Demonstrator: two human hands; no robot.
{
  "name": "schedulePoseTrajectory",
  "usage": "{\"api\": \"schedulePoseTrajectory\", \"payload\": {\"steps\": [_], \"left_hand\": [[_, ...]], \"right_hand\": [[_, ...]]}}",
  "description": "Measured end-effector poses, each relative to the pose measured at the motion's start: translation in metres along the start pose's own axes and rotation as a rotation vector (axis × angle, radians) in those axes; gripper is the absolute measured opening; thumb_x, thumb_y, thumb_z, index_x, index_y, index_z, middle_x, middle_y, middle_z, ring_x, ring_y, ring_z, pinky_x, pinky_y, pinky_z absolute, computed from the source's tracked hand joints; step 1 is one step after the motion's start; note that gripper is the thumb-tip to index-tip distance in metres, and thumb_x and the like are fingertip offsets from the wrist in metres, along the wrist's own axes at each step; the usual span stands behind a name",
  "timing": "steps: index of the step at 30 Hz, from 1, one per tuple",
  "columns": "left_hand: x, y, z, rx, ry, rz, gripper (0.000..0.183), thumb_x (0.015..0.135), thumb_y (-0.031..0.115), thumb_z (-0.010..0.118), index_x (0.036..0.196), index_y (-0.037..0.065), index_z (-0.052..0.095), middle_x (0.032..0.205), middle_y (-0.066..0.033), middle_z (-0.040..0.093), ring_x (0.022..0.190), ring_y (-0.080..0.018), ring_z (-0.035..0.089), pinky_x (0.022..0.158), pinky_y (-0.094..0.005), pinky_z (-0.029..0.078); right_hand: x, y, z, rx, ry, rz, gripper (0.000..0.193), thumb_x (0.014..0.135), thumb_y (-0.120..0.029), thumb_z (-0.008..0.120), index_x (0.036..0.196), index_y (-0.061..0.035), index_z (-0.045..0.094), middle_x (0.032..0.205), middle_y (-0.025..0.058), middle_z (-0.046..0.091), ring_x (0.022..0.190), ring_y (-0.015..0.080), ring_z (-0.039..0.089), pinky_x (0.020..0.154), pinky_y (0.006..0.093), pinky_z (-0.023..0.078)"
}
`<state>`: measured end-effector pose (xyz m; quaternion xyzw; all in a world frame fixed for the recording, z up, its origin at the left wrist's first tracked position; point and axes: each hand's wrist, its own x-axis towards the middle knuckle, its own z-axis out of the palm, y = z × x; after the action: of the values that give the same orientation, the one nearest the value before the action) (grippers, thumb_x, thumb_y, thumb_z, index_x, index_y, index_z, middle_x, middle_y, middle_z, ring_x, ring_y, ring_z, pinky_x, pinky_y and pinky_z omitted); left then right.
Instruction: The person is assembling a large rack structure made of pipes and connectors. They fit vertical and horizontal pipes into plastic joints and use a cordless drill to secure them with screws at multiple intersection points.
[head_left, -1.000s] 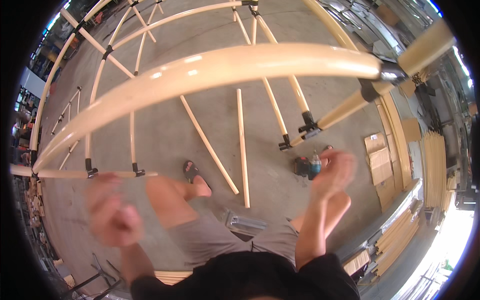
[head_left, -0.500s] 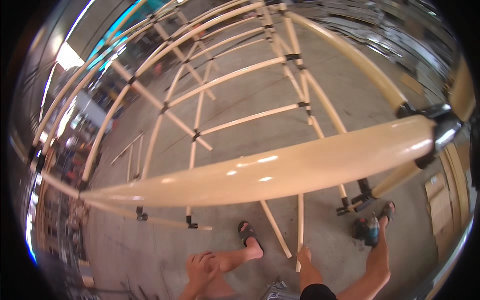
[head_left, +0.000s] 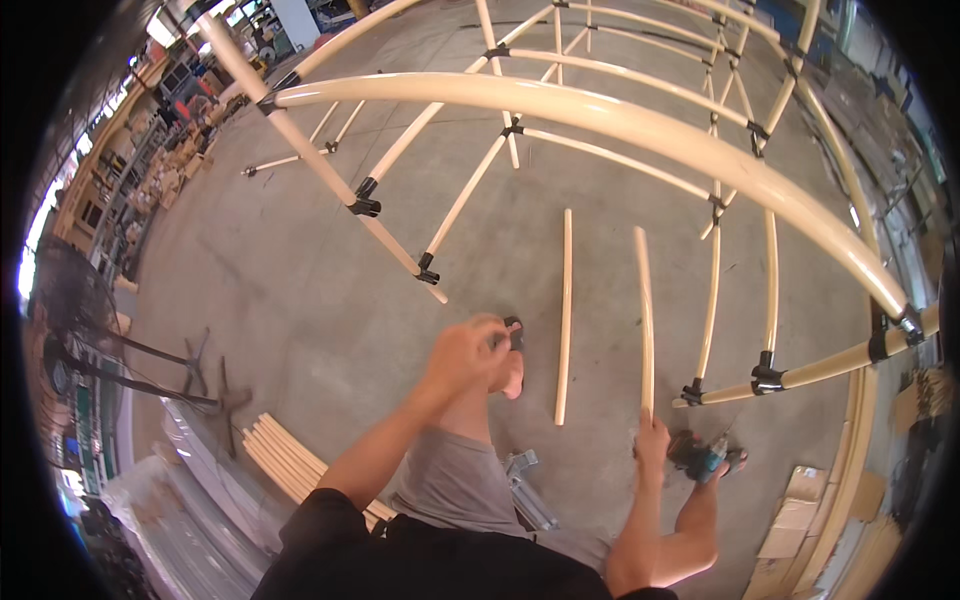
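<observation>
My right hand [head_left: 652, 440] is closed round the near end of a tan coated pipe [head_left: 646, 320], which points away from me. A second loose tan pipe [head_left: 564, 320] lies on the floor to its left. My left hand [head_left: 468, 352] is over my left knee, its fingers curled in. Whatever those fingers hold, if anything, I cannot make out. Ahead stands a frame of tan pipes [head_left: 590, 108] with black joints, including a black joint [head_left: 427, 270] near my left hand. A teal and black power drill [head_left: 708, 458] is on the floor by my right foot.
A bundle of tan pipes [head_left: 285, 455] lies at the left, near plastic-wrapped stock [head_left: 185, 510]. A black fan [head_left: 75, 350] stands at the far left. Cardboard [head_left: 795, 510] lies at the right. The frame's near top pipe crosses in front of me.
My view has shifted down and back, so the frame appears farther up. My left hand has lifted from the knee and its fingers have curled. The right hand still grips the pipe.
</observation>
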<state>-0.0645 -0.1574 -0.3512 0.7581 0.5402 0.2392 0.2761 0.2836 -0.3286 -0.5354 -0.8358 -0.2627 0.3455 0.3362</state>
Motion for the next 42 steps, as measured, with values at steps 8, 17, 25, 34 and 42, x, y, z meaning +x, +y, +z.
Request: {"api": "schedulePoseTrajectory", "payload": {"steps": [8, 17, 25, 34, 42], "left_hand": [[0.120, -0.088, -0.013, -0.902, 0.011, -0.533, 0.071, 0.095, 0.056, 0.056, 0.136, -0.003, 0.049, 0.125, -0.0175, 0.062, 0.104, -0.0280, 0.066, 0.089, -0.0402, 0.053], [0.123, -0.112, -0.078, -1.490, 0.204, -0.229, 0.032, 0.100, 0.025, 0.057, 0.120, 0.001, 0.049, 0.121, -0.0188, 0.062, 0.103, -0.0323, 0.068, 0.090, -0.0445, 0.058], [0.125, -0.134, -0.094, -1.475, 0.266, -0.226, 0.031, 0.099, 0.025, 0.060, 0.112, -0.003, 0.055, 0.107, -0.0149, 0.065, 0.100, -0.0315, 0.069, 0.090, -0.0425, 0.057], [0.140, -0.124, -0.084, -1.509, 0.394, -0.269, 0.028, 0.098, 0.020, 0.060, 0.107, -0.006, 0.055, 0.101, -0.0156, 0.064, 0.095, -0.0334, 0.070, 0.086, -0.0425, 0.060], [0.152, -0.135, -0.101, -1.211, 0.601, -0.423, 0.031, 0.094, 0.024, 0.066, 0.103, -0.003, 0.057, 0.093, -0.0144, 0.066, 0.086, -0.0288, 0.072, 0.071, -0.0381, 0.064]], "right_hand": [[-0.111, -0.089, -0.126, -0.202, -0.130, -0.389, 0.027, 0.088, -0.024, 0.073, 0.104, -0.0019, 0.071, 0.062, 0.0075, 0.056, 0.058, 0.0093, 0.051, 0.055, 0.0288, 0.045], [-0.085, -0.158, -0.119, -0.352, -0.264, -0.611, 0.031, 0.088, -0.021, 0.074, 0.113, -0.0035, 0.071, 0.068, 0.0060, 0.065, 0.058, 0.0093, 0.055, 0.054, 0.0276, 0.045], [-0.060, -0.179, -0.103, -0.453, -0.206, -0.671, 0.037, 0.085, -0.030, 0.077, 0.110, -0.0047, 0.071, 0.070, 0.0136, 0.067, 0.061, 0.0208, 0.066, 0.059, 0.0334, 0.049], [-0.029, -0.247, -0.120, -0.694, 0.117, -0.935, 0.034, 0.081, -0.041, 0.078, 0.085, -0.0082, 0.070, 0.060, 0.0128, 0.063, 0.055, 0.0324, 0.063, 0.054, 0.0421, 0.047], [0.002, -0.297, -0.109, -0.719, -0.206, -0.687, 0.046, 0.080, -0.051, 0.076, 0.077, -0.0054, 0.072, 0.057, 0.0131, 0.059, 0.055, 0.0317, 0.060, 0.054, 0.0418, 0.044]]}}
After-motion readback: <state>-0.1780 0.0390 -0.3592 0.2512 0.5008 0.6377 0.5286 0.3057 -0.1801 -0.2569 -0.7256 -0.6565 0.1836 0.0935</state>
